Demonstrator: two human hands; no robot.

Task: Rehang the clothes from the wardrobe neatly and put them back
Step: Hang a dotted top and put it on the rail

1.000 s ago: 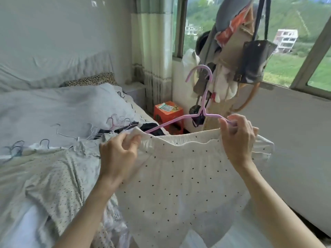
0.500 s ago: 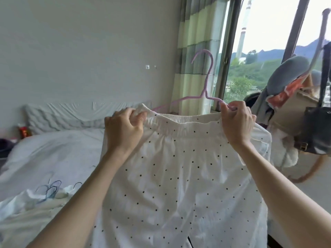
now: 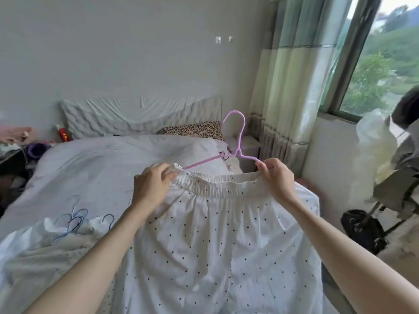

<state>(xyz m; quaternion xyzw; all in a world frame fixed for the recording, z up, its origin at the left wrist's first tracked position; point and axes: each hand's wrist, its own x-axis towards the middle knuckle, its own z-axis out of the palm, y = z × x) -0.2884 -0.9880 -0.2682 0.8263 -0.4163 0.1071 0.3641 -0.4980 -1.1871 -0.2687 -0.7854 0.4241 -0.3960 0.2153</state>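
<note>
Left hand [image 3: 152,186] grips the left end of the elastic waistband of white dotted trousers [image 3: 217,250]; right hand [image 3: 278,177] pinches the waistband's right end together with an arm of the pink hanger [image 3: 235,146]. Trousers hang at centre frame, above the bed [image 3: 95,168]. Hanger hook upright at 12 o'clock. Loose wire hangers [image 3: 76,219] on bedding at 9 o'clock. Leopard pillow [image 3: 195,130] beyond. Curtain [image 3: 292,87] at 1 o'clock.

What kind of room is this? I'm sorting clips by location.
Most likely a bedroom in a home: a bed with a padded headboard and a leopard pillow, a curtain beside a window, and loose hangers on the covers.
</note>
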